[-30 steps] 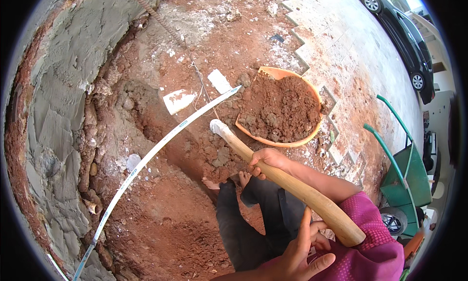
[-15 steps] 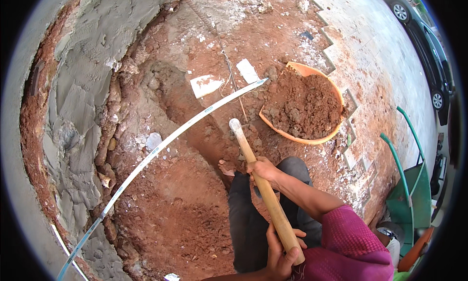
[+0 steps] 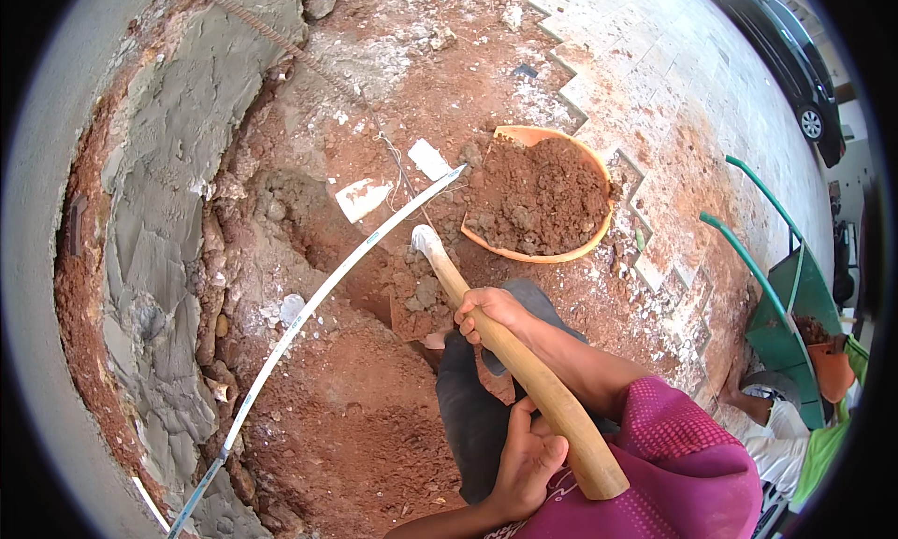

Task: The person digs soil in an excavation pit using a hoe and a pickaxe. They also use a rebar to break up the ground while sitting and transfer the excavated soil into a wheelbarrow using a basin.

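Note:
Before me is a hoe with a thick wooden handle (image 3: 528, 371) and a pale metal socket (image 3: 427, 241). Its head is low in a dug trench, with clumped soil (image 3: 419, 287) around it that hides much of the blade. My right hand (image 3: 493, 315) wraps round the handle at mid-length. Lower down, near the butt end, my left hand (image 3: 531, 457) curls against the handle, some fingers hidden behind it. Just beyond the hoe's head sits an orange tub (image 3: 538, 256) heaped with reddish soil (image 3: 552, 198).
A white hose (image 3: 309, 305) arches across the trench. Rough wet mortar (image 3: 154, 221) lines the wall at left. A green wheelbarrow (image 3: 781, 329) stands at right, near a person in green (image 3: 828, 455). Farther back are paving blocks (image 3: 636, 62) and a dark car (image 3: 781, 48).
The hoe's butt end has swung nearer to me and lower right, with both hands still at the handle. The view has shifted; tub and hose appear farther left. More of the other person shows.

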A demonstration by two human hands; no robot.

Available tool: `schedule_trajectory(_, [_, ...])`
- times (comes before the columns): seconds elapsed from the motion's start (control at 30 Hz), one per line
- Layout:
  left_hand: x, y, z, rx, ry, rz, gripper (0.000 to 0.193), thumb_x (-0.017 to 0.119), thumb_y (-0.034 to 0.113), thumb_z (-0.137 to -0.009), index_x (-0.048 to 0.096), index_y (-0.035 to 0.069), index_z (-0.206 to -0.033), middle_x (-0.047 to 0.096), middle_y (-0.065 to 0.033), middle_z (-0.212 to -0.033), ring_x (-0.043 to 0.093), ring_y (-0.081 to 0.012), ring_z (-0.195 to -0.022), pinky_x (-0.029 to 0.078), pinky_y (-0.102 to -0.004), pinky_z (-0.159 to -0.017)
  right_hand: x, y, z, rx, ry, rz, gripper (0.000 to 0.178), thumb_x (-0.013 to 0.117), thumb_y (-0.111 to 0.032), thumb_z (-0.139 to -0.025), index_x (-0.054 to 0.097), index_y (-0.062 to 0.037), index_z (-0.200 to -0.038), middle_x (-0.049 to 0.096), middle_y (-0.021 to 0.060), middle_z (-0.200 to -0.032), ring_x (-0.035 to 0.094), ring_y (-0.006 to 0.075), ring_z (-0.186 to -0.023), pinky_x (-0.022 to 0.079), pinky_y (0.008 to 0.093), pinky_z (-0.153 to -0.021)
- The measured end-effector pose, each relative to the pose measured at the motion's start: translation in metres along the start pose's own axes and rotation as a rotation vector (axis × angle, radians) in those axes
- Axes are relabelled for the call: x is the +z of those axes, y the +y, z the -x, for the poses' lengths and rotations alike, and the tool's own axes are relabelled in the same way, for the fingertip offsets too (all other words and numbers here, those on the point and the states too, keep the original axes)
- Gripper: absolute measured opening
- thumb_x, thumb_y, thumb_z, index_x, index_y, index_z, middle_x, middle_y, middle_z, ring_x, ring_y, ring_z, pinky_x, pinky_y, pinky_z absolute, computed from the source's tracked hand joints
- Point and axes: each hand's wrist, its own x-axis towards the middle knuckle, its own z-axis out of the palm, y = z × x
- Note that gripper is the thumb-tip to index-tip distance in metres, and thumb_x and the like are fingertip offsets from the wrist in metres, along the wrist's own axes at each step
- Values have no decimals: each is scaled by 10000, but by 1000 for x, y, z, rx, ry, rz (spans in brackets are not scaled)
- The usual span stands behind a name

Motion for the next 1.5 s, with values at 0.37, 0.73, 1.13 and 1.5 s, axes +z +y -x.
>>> schedule_trajectory(0.37, [70,48,-38,-218,-486,-294,790,622,318,-1014,146,-44,-1530,602,-152,-1183,622,-175,-1014,489,-334,-909,-57,-98,137,-500,135,-145,306,530,-50,-818,424,15,-1097,527,81,-837,533,107,-555,469,282,-440])
schedule_trajectory(0.73, [-157,-60,-71,-251,80,-1697,359,661,253,-898,441,56,-1103,664,-261,-1025,640,-499,-925,507,-590,-759,-139,-33,14,-1040,697,186,522,602,39,-853,310,-50,-1276,556,115,-856,618,199,-544,539,339,-461])
schedule_trajectory(1.13, [-232,-68,-94,-254,289,-1767,413,735,168,-856,475,67,-1160,653,-218,-1077,633,-459,-1015,510,-547,-824,-161,-144,-24,-765,866,-13,335,691,-128,-908,433,-34,-1099,568,124,-811,597,216,-568,549,393,-458])
schedule_trajectory(1.5, [-213,-54,-123,145,309,-1790,341,743,126,-798,541,54,-1064,656,-210,-988,625,-452,-965,495,-534,-833,-144,-175,48,-1084,709,-59,191,618,-29,-910,461,7,-1012,545,103,-740,585,208,-529,542,355,-451])
